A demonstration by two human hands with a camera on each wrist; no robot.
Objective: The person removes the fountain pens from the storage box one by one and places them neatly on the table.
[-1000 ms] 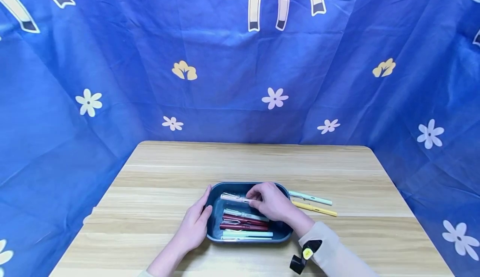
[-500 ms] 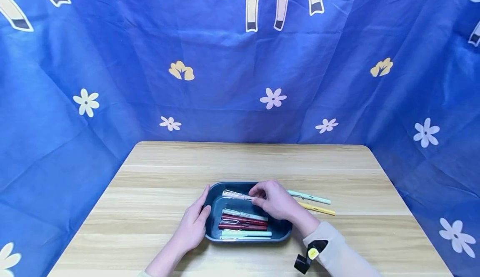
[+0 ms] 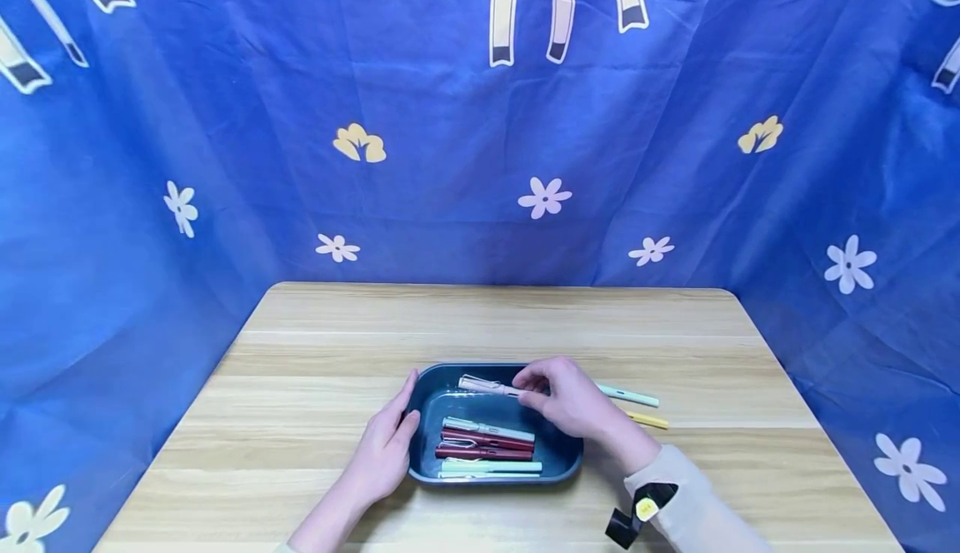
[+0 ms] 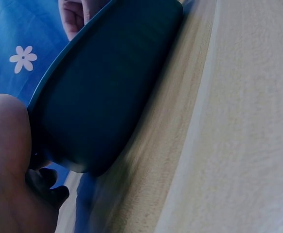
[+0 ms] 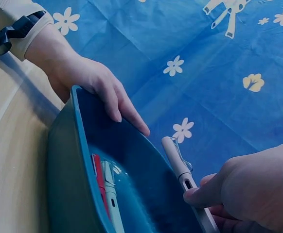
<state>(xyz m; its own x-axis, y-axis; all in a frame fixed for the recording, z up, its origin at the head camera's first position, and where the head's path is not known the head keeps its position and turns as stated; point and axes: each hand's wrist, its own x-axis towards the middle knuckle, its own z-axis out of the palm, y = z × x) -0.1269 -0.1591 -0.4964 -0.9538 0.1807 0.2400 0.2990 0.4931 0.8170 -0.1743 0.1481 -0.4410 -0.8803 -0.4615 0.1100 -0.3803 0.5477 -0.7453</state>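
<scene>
Compared with a second ago, the pale pen and the right hand are farther right along the far side of the tray, and the hand now covers more of the two pens lying outside. The right hand's grip pinches the pale pen by its barrel between thumb and finger, leaving the clip end free and pointing left; the right wrist view shows it close to the tray's rim.

On the other side, the left hand grips the tray's left end, its thumb over the rim and one finger stretched along the far corner; the left wrist view hides its remaining fingers.

Inside the tray, nearer the person, a grey-green pen lies next to two dark red pens, with a mint pen closer to the near wall. On the wooden counter, right of the tray, lie another mint-coloured pen and a yellow pen, both partly hidden. Behind hangs a blue curtain printed with flowers.
</scene>
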